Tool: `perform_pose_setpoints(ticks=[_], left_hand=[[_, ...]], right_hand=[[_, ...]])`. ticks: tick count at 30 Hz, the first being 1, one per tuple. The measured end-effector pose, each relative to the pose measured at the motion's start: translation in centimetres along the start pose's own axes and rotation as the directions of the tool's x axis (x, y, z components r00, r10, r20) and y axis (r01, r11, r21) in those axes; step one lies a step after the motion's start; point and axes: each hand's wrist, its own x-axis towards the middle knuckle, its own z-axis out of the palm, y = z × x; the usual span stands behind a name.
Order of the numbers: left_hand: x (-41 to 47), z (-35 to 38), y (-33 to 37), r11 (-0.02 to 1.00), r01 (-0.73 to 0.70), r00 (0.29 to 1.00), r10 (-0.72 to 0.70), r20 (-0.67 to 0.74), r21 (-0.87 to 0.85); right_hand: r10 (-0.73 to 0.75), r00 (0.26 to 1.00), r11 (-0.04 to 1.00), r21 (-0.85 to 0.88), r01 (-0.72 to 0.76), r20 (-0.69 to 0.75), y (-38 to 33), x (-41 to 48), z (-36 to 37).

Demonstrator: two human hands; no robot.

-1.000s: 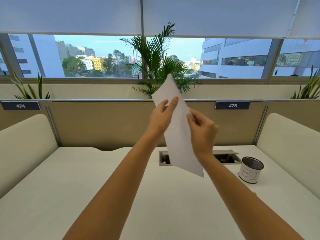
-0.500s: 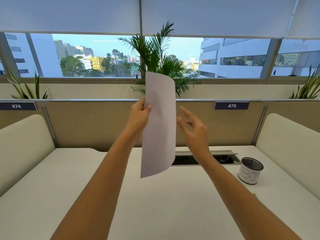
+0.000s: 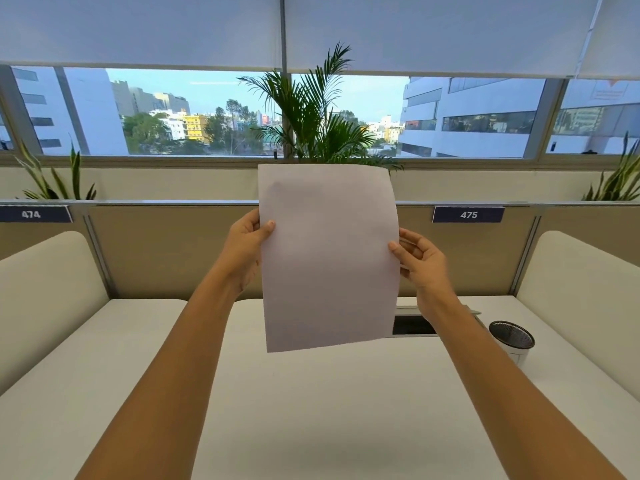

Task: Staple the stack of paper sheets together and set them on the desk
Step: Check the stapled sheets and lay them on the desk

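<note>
Paper (image 3: 329,258), maybe stacked, upright above desk (image 3: 329,417)

The paper (image 3: 329,258) hides the left hand's (image 3: 244,251) fingers, the right hand's (image 3: 420,263) fingertips, the base of the palm plant (image 3: 311,123), and the left part of the cable slot (image 3: 414,325) at the far edge of the tabletop (image 3: 311,410). Whether it is one sheet or several cannot be told. The picture's bottom edge cuts off both forearms.

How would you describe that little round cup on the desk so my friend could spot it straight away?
Take the white desk and follow its far edge rightward, to below the blue sign reading 475. Just right of the dark slot in the desktop stands a small white cup with a dark mesh top. Unlike the flat slot, it is round and upright.
</note>
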Motion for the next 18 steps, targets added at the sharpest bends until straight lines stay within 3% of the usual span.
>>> perform_pose_setpoints(ticks=[5, 12, 18], left_hand=[[0.3, -0.3, -0.6, 1.0, -0.024, 1.0, 0.024, -0.01, -0.003], [0.6, 0.2, -1.7, 0.997, -0.043, 0.99, 0.051, -0.131, 0.062], [1.0, 0.0, -2.0, 0.998, -0.049, 0.978, 0.055, -0.201, 0.035]], right_hand=[[-0.039, 0.999, 0.999, 0.025, 0.04, -0.003, -0.1, 0.2, -0.1], [-0.178, 0.977, 0.958, -0.248, 0.144, -0.119, 0.9, 0.2, 0.4], [-0.188, 0.977, 0.968, -0.187, 0.168, -0.098, 0.5, 0.1, 0.7]])
